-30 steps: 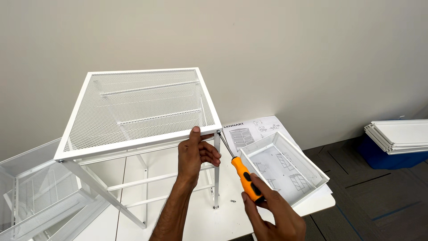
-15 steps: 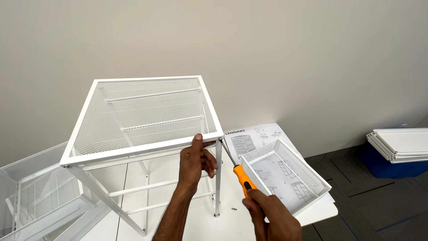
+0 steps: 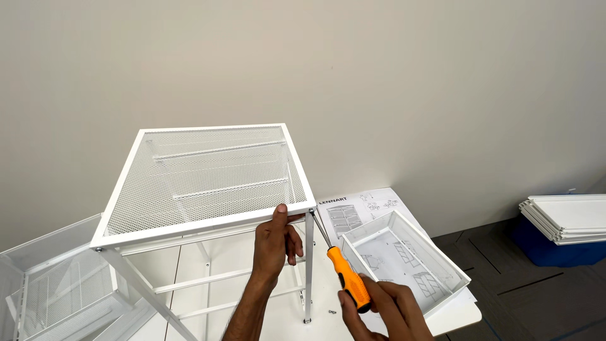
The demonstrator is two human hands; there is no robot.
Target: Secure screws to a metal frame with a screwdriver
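Note:
A white metal frame with a mesh top [image 3: 208,173] stands on a white table [image 3: 457,316]. My left hand [image 3: 274,243] grips the front edge of the mesh top near its right corner. My right hand [image 3: 385,312] holds an orange-handled screwdriver [image 3: 346,278], whose shaft slants up to the frame's front right corner by the leg [image 3: 308,265].
A shallow white tray [image 3: 404,265] lies on an instruction sheet [image 3: 360,208] to the right. A white mesh drawer [image 3: 50,278] sits at the left. A small screw [image 3: 331,311] lies by the leg. White panels [image 3: 565,218] rest on a blue bin [image 3: 555,249] on the floor.
The view has shifted so the frame sits lower in it. Both hands keep their hold, with the screwdriver tip still at the corner.

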